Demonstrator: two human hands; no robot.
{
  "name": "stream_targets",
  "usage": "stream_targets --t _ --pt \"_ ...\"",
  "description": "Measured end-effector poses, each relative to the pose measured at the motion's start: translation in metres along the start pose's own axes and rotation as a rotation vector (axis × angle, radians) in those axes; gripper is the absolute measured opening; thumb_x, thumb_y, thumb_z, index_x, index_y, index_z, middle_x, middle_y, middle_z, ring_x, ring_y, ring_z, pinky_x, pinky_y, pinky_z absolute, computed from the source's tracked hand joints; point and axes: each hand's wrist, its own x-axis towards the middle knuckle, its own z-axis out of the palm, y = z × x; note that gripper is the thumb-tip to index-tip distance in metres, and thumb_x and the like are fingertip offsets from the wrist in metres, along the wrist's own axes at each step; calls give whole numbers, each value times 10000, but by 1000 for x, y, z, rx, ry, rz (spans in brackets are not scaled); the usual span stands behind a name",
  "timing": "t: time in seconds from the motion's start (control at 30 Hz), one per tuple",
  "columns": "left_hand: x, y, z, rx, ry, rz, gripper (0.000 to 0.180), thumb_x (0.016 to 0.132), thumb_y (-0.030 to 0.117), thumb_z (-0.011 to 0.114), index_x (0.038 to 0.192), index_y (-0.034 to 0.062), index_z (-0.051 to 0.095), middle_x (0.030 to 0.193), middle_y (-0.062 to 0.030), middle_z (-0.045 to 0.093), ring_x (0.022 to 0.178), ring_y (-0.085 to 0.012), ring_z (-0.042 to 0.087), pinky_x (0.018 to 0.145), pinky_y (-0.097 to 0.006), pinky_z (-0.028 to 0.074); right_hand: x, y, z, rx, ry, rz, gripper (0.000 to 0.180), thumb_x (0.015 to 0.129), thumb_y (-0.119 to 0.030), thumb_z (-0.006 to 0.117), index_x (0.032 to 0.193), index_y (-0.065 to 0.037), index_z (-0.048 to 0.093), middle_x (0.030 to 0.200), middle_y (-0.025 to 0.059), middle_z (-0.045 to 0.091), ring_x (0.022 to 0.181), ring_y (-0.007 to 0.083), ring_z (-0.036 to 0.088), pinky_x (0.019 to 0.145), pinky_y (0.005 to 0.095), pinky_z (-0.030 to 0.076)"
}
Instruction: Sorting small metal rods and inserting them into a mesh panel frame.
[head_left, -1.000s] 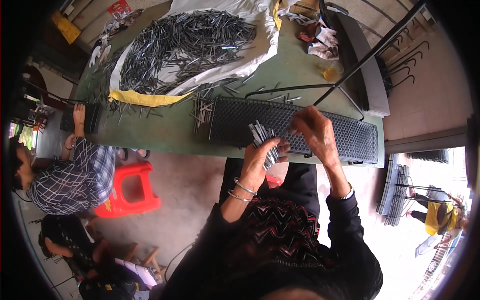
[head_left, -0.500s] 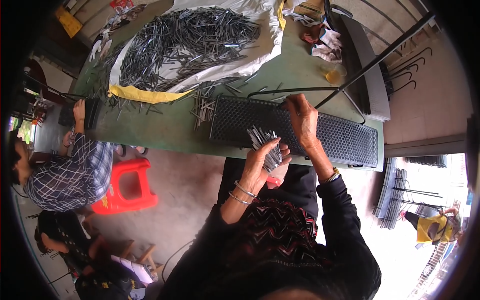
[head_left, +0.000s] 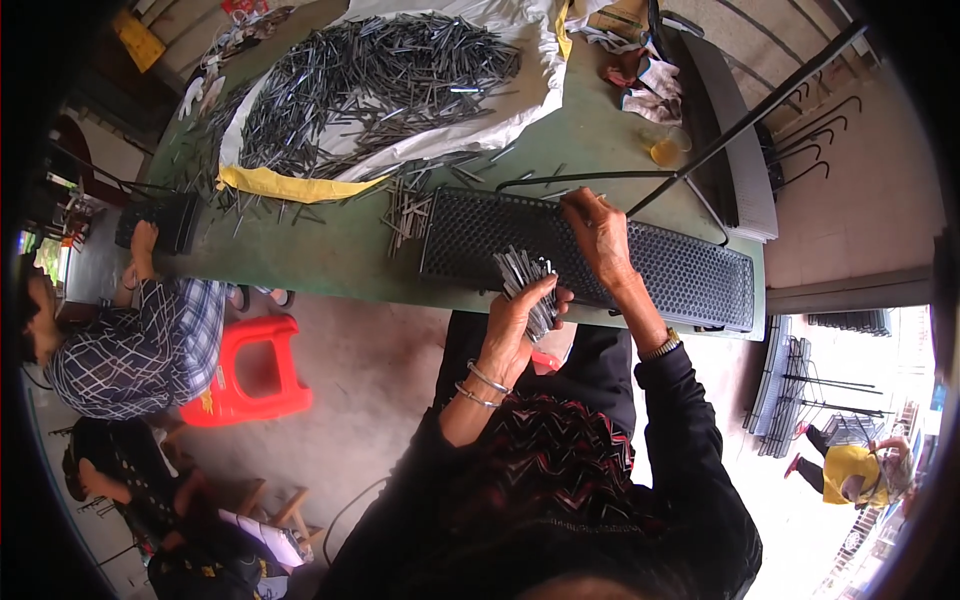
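Note:
A bundle of short dark metal strips (head_left: 518, 268) fans upward out of my left hand (head_left: 508, 325), whose fingers are wrapped round it. My right hand (head_left: 603, 240) is over the far edge of a black perforated metal panel (head_left: 690, 277), with thumb and fingers pinched together. What that pinch holds, if anything, is too small to make out. The panel lies along the near edge of the green table (head_left: 330, 255), with a bent black rod frame (head_left: 590, 178) behind it. Loose strips (head_left: 408, 215) lie beside its left end.
A big heap of strips (head_left: 390, 60) rests on a white sack (head_left: 530, 110) with a yellow edge. Gloves (head_left: 655, 90), a cup of yellow liquid (head_left: 664, 152) and grey panels (head_left: 735, 140) are at the back right. A person (head_left: 130, 345) works at left near a red stool (head_left: 255, 370).
My right hand has shifted slightly left along the panel, still pinched. My left hand and its bundle have barely moved. The left co-worker's hand has lowered, and a person at far right has moved.

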Motion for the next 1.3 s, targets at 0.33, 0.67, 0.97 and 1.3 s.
stream_targets --t 0.33,0.67,0.97,1.3 --pt "1 0 3 28 -1 36 161 847 140 649 960 27 637 823 -103 676 692 -169 647 550 -276 493 -15 -25 -28 -101 -67 54 218 860 -173 651 993 -1 645 844 109 623 746 196 596 659 300 471" --pt "-1 -4 15 117 -23 73 207 836 139 648 990 0 644 835 -111 693 705 -188 669 542 -279 492 -41 -46 -56 673 -520 496 131 878 -84 592 907 43 578 706 66 592 604 113 583 551 247 470" --pt "2 -1 13 159 5 75 177 834 127 650 969 13 647 821 -105 691 681 -190 670 521 -277 483 -36 -53 -58 538 -462 489 163 869 -129 606 906 29 618 741 24 602 681 65 544 616 229 437" --pt "3 4 16 228 15 66 181 829 145 666 962 23 652 818 -98 694 694 -172 668 537 -265 476 -27 -33 -56 469 -566 414 155 834 -105 633 900 34 621 776 54 626 722 103 572 650 255 467"
